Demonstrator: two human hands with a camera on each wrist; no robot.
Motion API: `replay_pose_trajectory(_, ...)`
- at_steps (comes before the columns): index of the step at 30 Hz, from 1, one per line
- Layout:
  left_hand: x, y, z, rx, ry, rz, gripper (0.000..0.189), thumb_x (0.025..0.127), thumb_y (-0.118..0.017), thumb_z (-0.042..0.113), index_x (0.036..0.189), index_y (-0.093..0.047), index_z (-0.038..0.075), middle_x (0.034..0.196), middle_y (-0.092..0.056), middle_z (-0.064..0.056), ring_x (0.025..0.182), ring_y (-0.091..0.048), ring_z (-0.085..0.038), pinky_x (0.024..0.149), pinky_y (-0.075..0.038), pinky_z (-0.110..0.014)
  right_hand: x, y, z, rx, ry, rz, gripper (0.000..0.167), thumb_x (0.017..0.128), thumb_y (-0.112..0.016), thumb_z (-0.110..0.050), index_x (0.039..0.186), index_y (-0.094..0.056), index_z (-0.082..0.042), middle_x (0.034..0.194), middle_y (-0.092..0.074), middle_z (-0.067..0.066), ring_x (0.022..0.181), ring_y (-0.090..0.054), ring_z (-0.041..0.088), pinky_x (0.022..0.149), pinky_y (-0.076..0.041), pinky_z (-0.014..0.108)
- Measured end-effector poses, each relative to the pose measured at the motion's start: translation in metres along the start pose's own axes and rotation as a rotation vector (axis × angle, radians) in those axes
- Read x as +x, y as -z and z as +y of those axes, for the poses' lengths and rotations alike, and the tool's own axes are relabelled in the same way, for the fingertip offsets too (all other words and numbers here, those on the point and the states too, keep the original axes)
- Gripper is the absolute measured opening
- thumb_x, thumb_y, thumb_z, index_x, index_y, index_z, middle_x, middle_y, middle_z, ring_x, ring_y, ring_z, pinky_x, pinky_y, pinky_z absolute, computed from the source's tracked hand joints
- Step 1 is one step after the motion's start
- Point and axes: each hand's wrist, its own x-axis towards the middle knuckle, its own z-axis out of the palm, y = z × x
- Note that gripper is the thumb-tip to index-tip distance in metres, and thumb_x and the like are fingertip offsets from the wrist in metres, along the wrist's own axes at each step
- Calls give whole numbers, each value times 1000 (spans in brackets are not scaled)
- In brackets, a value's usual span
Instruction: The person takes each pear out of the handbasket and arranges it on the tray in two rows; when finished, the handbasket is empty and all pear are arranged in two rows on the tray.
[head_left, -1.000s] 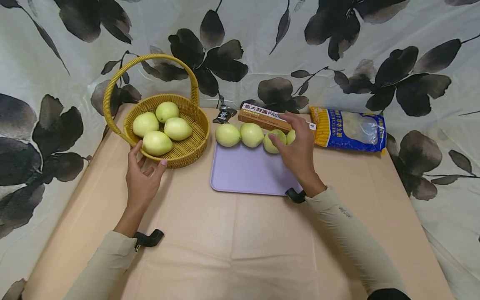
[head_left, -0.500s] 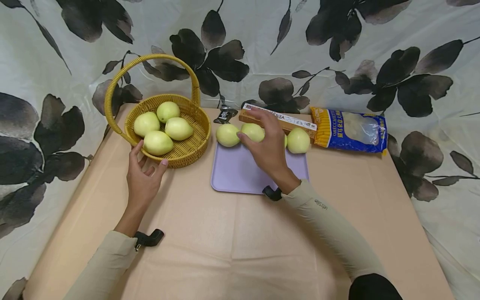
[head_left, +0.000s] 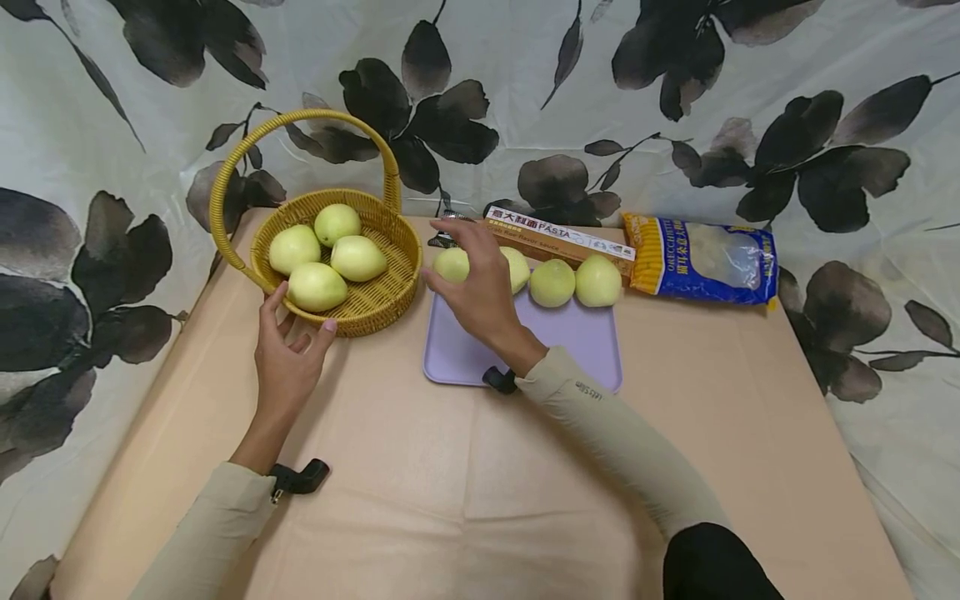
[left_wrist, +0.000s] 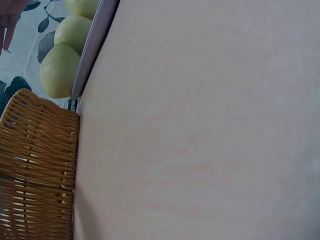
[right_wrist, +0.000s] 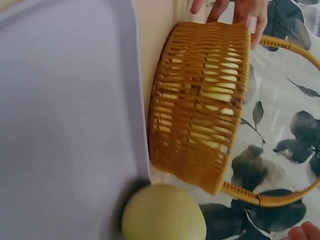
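Observation:
A yellow wicker basket (head_left: 382,312) with a tall handle holds several pale green round fruits (head_left: 317,287). Against its near left rim rest the spread thumb and index finger of my left hand (head_left: 288,367); the right wrist view shows these fingers (right_wrist: 251,24) at the basket's outer side. My right hand (head_left: 480,292) hovers around the leftmost fruit (head_left: 450,264) of a row at the back of a lilac tray (head_left: 480,358), its thumb and fingers spread apart. That fruit (right_wrist: 164,215) also appears low in the right wrist view. The hand partly covers the second fruit (head_left: 517,268).
Two more fruits (head_left: 597,281) sit at the tray's right. Behind the row lie a brown pasta box (head_left: 558,237) and a small black packet (head_left: 442,239), partly hidden by my right hand. A blue and yellow pasta bag (head_left: 701,258) lies right of the box. Floral cloth hangs behind the table.
My right hand has moved left along the row, from the rightmost fruits to the leftmost one. The left hand stays at the basket, and the fruits stay where they were.

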Motion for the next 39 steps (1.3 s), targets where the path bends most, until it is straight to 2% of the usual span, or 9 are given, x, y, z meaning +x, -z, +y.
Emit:
replay_pose_trajectory(4, 0, 0, 0, 14, 5, 6, 81, 101, -73, 31, 167, -27, 31, 178, -13, 4, 159, -35, -34, 120, -43, -63, 4, -16, -3, -2, -1, -46, 61, 89, -89, -21, 143, -64, -11, 145, -64, 7, 131, -60, 22, 115, -46, 31)
replay_pose_trajectory(5, 1, 0, 0, 19, 7, 9, 80, 101, -73, 31, 166, -28, 30, 178, -14, 3, 158, -35, -35, 120, -43, -63, 4, -20, -4, -4, -2, -57, 61, 89, -89, -22, 143, -64, -11, 146, -64, 7, 130, -59, 22, 109, -48, 31)
replay_pose_trajectory(7, 0, 0, 0, 25, 12, 12, 79, 100, -74, 32, 165, -29, 27, 178, -14, 1, 158, -36, -36, 120, -44, -63, 6, -28, -5, -8, 5, -76, 61, 90, -89, -23, 144, -64, -12, 146, -63, 7, 130, -58, 22, 108, -49, 30)
replay_pose_trajectory(14, -1, 0, -1, 15, 22, 12, 79, 100, -75, 33, 164, -29, 27, 179, -9, 2, 157, -37, -37, 119, -44, -63, 10, -51, -10, -41, 5, -125, 61, 90, -88, -27, 144, -63, -16, 144, -64, 6, 136, -56, 20, 116, -45, 31)
replay_pose_trajectory(20, -1, 0, -1, 9, 27, 5, 79, 100, -74, 32, 164, -27, 29, 180, -8, 2, 157, -37, -36, 119, -45, -63, 14, -67, -6, -59, 7, -162, 62, 90, -89, -27, 144, -63, -14, 145, -64, 6, 138, -56, 22, 119, -44, 34)
replay_pose_trajectory(27, 1, 2, -1, 10, 40, -23, 78, 101, -72, 36, 163, -26, 31, 178, -17, -1, 159, -34, -34, 120, -43, -63, 24, -81, 4, -100, -44, -228, 60, 93, -85, -27, 147, -61, -15, 147, -63, 4, 140, -55, 22, 120, -43, 37)
replay_pose_trajectory(39, 2, 4, -1, 12, 47, -59, 78, 102, -72, 38, 163, -24, 28, 178, -17, -4, 159, -34, -36, 122, -40, -64, 46, -99, 8, -116, -109, -372, 61, 97, -80, -33, 151, -55, -18, 153, -58, 1, 147, -48, 18, 126, -37, 33)
